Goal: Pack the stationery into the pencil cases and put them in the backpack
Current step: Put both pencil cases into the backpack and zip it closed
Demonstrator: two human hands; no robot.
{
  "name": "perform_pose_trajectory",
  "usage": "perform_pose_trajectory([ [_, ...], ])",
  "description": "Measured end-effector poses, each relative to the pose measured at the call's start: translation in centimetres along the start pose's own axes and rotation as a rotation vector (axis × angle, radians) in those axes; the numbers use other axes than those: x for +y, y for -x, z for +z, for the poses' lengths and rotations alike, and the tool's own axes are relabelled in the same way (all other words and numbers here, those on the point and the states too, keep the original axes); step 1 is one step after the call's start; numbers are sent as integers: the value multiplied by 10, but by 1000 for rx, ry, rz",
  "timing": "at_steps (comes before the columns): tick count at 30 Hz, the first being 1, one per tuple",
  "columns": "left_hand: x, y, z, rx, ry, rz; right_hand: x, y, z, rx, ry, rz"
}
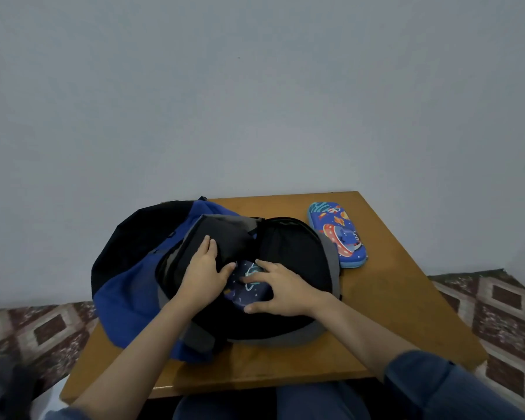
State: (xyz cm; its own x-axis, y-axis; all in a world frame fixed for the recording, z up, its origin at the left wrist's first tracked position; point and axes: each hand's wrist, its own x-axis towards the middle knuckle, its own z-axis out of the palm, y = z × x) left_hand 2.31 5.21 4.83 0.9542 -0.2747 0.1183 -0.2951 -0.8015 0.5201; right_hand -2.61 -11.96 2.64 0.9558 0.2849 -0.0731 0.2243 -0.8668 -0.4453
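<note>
Pencil case (249, 287), navy, in backpack (125, 295) mouth: R hand (285, 294) grips it, L hand (205, 274) flat on flap (225, 230). 2nd case (337, 234) at 2 o'clock, axis 11–5, nearer R.

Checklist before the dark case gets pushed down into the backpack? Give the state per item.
1. Backpack mouth held open: ok. The left hand presses the flap back.
2. Hold on the dark case: ok. The right hand grips it, fingers over the top and thumb at the near edge.
3. Dark case zipped: cannot tell, the hands cover most of it.
4. Dark case fully inside: not ok, part of it shows at the mouth.
5. Second case packed: not ok. It lies on the table, right of the backpack.
6. Second case closed: ok, it looks shut.
</note>
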Motion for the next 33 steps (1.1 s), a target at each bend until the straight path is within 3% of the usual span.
perform_pose_trajectory([
  [2,3,-3,-1,3,-31,22,2,6,-8,88,-72,3],
  [5,3,-15,-5,-4,-223,40,17,17,-30,396,-149,48],
  [7,-1,-23,-4,-54,-331,7,40,24,-49,628,-215,214],
  [9,-4,-27,2,-147,-306,-47,72,31,-64,740,-287,474],
  [12,-7,-26,16,-195,-255,-93,121,40,-62,660,-210,731],
  [20,-9,-23,20,-142,-240,-96,167,29,-38,506,-230,854],
  [33,-9,-24,24,-131,-311,-95,146,9,-34,787,-669,839],
])
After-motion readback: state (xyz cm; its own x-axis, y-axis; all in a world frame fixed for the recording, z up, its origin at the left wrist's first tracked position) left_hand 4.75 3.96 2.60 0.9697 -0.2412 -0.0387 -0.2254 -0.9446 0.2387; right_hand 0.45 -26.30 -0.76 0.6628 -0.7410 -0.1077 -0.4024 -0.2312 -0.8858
